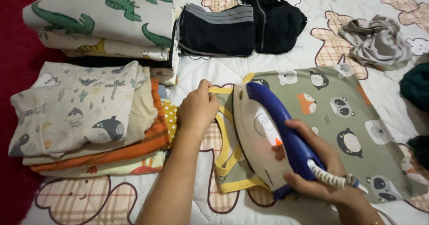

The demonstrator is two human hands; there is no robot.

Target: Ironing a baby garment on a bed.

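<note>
The green shirt [339, 117], thin, soft and likely to wrinkle or slide, lies flat on the bed [393, 1] at about three o'clock, its yellow strap pinched by the left hand [196, 111], while the right hand [313, 167], wrist bent inward, closes around the heavy, rigid iron [263, 135] by its blue handle.

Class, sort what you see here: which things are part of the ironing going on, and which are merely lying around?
In use:
right hand gripping the blue iron
left hand holding the green animal-print top

Lying about:
folded dinosaur blanket
stack of folded clothes
folded black garments
crumpled grey garment
</note>
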